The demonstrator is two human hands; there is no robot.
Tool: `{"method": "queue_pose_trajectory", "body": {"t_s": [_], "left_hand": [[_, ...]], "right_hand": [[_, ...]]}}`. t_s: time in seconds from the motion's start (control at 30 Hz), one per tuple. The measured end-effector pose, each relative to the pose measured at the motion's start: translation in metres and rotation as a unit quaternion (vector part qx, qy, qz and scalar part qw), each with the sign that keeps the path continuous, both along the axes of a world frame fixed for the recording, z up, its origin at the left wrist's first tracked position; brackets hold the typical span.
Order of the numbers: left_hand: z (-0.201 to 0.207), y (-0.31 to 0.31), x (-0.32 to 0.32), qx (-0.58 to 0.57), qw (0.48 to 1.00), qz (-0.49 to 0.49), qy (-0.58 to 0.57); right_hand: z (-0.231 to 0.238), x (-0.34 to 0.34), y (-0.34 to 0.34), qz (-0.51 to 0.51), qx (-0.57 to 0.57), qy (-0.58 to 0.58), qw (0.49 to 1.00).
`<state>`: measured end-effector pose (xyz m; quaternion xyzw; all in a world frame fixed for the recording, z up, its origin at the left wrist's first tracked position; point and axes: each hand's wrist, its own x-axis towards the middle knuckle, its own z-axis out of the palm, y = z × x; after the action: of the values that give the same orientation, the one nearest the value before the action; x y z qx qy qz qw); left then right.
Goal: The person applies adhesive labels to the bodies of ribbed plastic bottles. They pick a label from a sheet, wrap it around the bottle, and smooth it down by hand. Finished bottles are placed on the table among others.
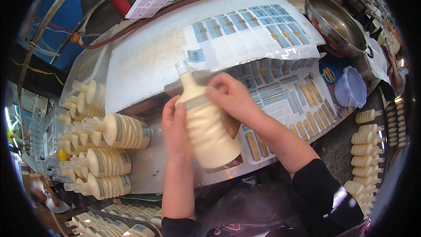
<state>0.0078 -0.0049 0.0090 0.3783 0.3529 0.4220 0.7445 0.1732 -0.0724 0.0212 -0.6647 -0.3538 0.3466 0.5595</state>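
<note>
A cream-coloured glass bottle (pixel 210 136) with a wavy body and a clear threaded neck leans in front of me, its neck pointing away. My left hand (pixel 175 123) grips its left side, thumb along the shoulder. A narrow grey-green label band (pixel 197 102) runs round the shoulder between my hands. On the right, my right hand (pixel 232 96) has its bent fingers and thumb pressed together at that band's end. Just beyond the bottle's neck, a single blue label (pixel 195 55) lies on the white board (pixel 144 57).
Finished-looking cream bottles (pixel 127 131) lie stacked at left; more bottles (pixel 366 149) stand in rows at right. Label sheets (pixel 250 22) cover the board's far side, and gold and blue strips (pixel 302 101) the lower shelf. A metal basin (pixel 337 22) and lilac bucket (pixel 350 87) sit at right.
</note>
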Motion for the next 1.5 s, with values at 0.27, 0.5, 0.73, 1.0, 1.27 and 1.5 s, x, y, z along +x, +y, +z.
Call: {"method": "queue_pose_trajectory", "body": {"t_s": [0.27, 0.5, 0.73, 1.0, 1.27, 1.5], "left_hand": [[0.002, 0.000, 0.000, -0.005, 1.000, -0.001, -0.001], [0.005, -0.002, 0.000, 0.022, 0.999, -0.032, 0.028], [0.001, 0.000, 0.000, 0.064, 0.992, -0.084, 0.071], [0.003, -0.001, -0.001, 0.078, 0.988, -0.089, 0.097], [0.006, -0.001, 0.002, 0.008, 0.995, -0.075, 0.065], [-0.008, 0.005, -0.007, 0.034, 0.995, -0.068, 0.071]], "right_hand": [[0.003, -0.002, 0.000, -0.011, -0.003, -0.008, 1.000], [0.023, -0.004, -0.005, 0.005, -0.057, -0.086, 0.995], [0.012, 0.001, 0.000, -0.004, -0.040, -0.032, 0.999], [0.028, -0.004, -0.001, 0.012, -0.096, -0.132, 0.987], [-0.004, 0.004, 0.000, 0.015, 0.050, 0.083, 0.995], [-0.005, 0.011, -0.015, 0.072, 0.009, 0.281, 0.957]]}}
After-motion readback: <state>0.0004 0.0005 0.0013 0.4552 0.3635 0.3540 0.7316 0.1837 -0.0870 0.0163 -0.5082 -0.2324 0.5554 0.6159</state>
